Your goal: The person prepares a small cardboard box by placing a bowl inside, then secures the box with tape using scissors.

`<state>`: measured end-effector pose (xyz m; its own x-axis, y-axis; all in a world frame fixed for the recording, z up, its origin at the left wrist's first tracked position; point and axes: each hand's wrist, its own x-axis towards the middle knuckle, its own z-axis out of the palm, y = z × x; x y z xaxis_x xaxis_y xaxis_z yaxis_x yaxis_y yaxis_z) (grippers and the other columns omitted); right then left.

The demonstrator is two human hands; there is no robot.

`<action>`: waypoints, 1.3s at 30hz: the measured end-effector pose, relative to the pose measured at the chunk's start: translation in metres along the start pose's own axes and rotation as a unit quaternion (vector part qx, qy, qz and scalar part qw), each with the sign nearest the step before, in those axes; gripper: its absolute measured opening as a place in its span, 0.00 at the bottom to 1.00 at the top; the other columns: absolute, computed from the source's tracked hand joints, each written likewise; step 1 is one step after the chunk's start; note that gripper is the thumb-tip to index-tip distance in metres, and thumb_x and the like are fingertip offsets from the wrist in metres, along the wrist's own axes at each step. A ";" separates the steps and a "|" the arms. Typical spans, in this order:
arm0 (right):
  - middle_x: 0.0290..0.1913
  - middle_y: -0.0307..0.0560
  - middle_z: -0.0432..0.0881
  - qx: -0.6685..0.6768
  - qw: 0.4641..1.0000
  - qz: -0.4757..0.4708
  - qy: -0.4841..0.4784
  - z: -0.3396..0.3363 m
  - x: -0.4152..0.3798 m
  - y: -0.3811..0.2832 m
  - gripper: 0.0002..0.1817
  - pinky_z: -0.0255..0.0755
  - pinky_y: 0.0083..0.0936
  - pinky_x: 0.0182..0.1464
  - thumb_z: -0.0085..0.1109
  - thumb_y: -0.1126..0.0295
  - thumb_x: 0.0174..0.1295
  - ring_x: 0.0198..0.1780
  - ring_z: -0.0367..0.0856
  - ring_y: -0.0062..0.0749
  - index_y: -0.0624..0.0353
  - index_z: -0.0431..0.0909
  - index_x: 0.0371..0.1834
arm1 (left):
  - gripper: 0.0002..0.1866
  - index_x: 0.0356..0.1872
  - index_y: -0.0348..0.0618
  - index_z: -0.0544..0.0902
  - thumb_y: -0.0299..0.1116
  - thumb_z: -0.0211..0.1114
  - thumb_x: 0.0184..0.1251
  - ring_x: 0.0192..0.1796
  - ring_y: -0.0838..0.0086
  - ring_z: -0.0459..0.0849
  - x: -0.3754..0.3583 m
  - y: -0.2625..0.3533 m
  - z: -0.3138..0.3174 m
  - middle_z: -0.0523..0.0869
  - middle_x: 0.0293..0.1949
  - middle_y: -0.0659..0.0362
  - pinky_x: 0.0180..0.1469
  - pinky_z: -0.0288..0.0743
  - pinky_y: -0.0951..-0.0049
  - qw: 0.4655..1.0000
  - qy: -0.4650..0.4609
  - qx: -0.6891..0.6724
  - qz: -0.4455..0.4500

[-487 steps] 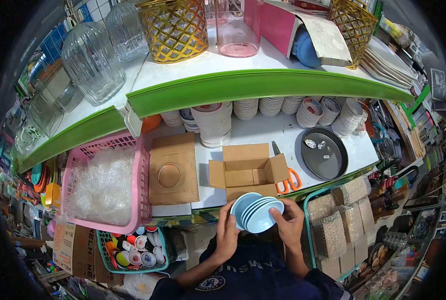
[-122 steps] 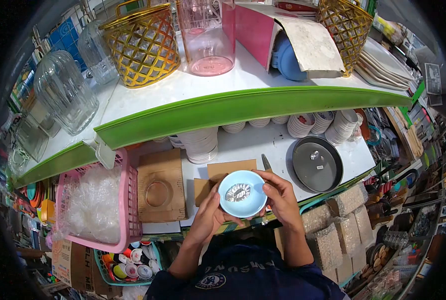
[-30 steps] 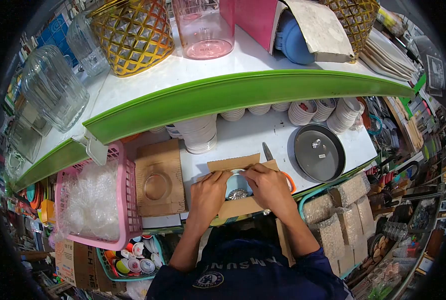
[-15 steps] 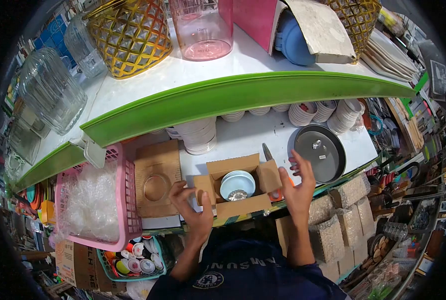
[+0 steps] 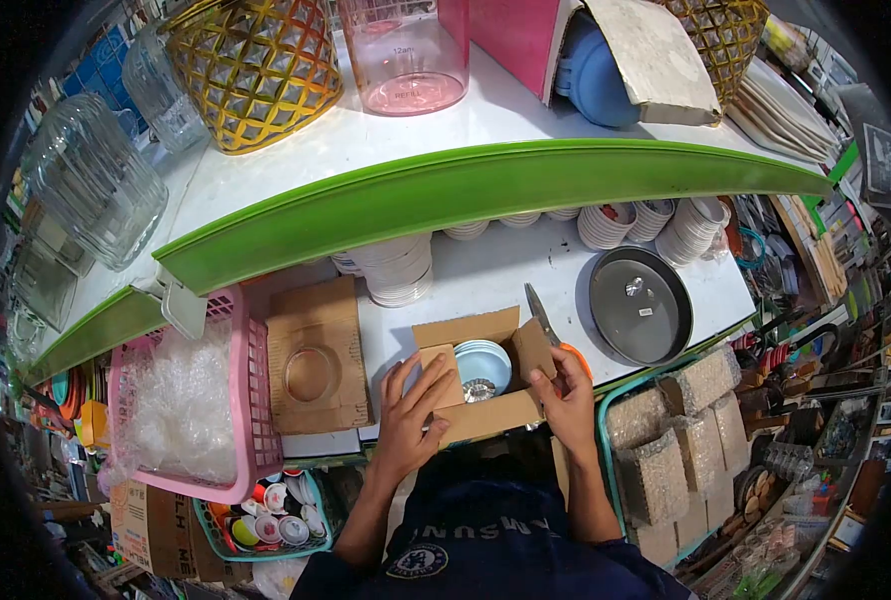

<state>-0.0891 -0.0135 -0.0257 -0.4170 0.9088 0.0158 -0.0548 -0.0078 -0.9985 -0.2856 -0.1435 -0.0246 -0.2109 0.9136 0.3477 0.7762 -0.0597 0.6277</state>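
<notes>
A small cardboard box (image 5: 491, 417) stands on the counter before me with its flaps up. Inside it sits a stack of pale blue bowls (image 5: 490, 362), with a shiny silver fluted piece (image 5: 479, 389) at their near edge. My left hand (image 5: 411, 415) lies on the left flap, fingers stretched out, and the flap leans inward over part of the bowls. At the right side, my right hand (image 5: 568, 408) pinches the right flap between thumb and fingers. Just beyond that hand are scissors (image 5: 539, 308) with an orange handle, partly hidden by the box and hand.
A round dark pan (image 5: 643, 325) lies to the right, below a green-edged shelf (image 5: 486, 175). On the left are a flat cardboard piece (image 5: 316, 405) and a pink basket (image 5: 246, 420) of bubble wrap. Wrapped boxes (image 5: 656, 490) fill a teal crate at lower right.
Both hands have moved inward from beside the box onto its flaps. The left flap is now tilted in towards the bowls, and the right flap stands more upright.
</notes>
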 end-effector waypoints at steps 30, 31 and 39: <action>0.67 0.50 0.70 -0.181 0.968 -0.104 -0.138 -0.013 0.005 -0.003 0.16 0.74 0.29 0.54 0.56 0.71 0.68 0.57 0.78 0.38 0.62 0.80 0.57 | 0.32 0.66 0.36 0.71 0.22 0.64 0.56 0.71 0.55 0.65 0.010 0.007 0.005 0.65 0.71 0.45 0.73 0.56 0.58 0.975 0.136 -0.164 -0.061; 0.67 0.50 0.70 -0.181 0.968 -0.103 -0.139 -0.012 0.005 -0.002 0.16 0.74 0.29 0.54 0.56 0.71 0.68 0.57 0.78 0.38 0.62 0.80 0.57 | 0.35 0.69 0.38 0.67 0.24 0.67 0.57 0.71 0.55 0.66 0.009 0.000 0.010 0.66 0.70 0.46 0.72 0.58 0.59 0.970 0.134 -0.192 -0.063; 0.64 0.57 0.75 -0.166 0.975 -0.111 -0.092 -0.007 0.000 -0.001 0.15 0.71 0.27 0.57 0.58 0.67 0.68 0.59 0.77 0.36 0.68 0.82 0.49 | 0.28 0.63 0.36 0.75 0.25 0.68 0.58 0.69 0.57 0.71 0.002 -0.006 0.015 0.74 0.65 0.48 0.70 0.63 0.62 0.978 0.133 -0.153 -0.050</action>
<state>-0.0823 -0.0104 -0.0253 -0.5859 0.7822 0.2116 0.1228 0.3438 -0.9310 -0.2821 -0.1350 -0.0382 -0.4554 0.7864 0.4174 0.5375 -0.1309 0.8330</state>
